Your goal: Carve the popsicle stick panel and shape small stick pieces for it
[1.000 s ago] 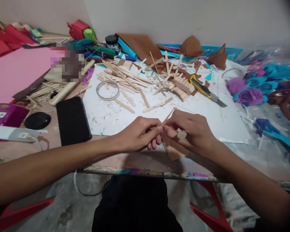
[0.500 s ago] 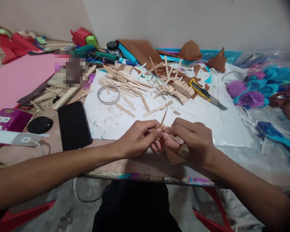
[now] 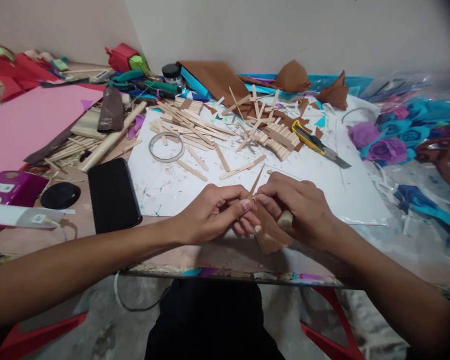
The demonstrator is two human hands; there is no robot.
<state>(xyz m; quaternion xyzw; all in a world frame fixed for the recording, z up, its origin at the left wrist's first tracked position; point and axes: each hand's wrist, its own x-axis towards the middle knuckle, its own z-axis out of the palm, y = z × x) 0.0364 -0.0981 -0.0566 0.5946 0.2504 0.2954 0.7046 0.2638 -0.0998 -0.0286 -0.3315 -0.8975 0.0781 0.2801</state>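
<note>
In the head view, my left hand [image 3: 225, 212] is closed, its thumb and fingers pinching a thin pointed tan stick [image 3: 256, 182] that slants upward. Beside it, my right hand [image 3: 294, 205] is curled, its fingertips meeting the stick's lower part. A short tan cylinder [image 3: 285, 220] shows its end out of the right palm; fingers hide the rest, so I cannot tell if it is a rod or a roll. Under both hands lies a brown sheet-like piece [image 3: 270, 232], partly covered by the fingers.
Loose craft sticks [image 3: 191, 125] and a tape roll [image 3: 167, 147] lie on a white board [image 3: 153, 195]. A yellow box cutter [image 3: 318, 144] rests right, blade exposed. A phone [image 3: 114, 195] lies left; paper flowers [image 3: 390, 145] sit far right. The table edge [image 3: 225, 272] is close.
My right hand has opened its thumb and finger slightly away from the left, exposing more of the brown piece. The left hand keeps its pinch. The view has shifted slightly.
</note>
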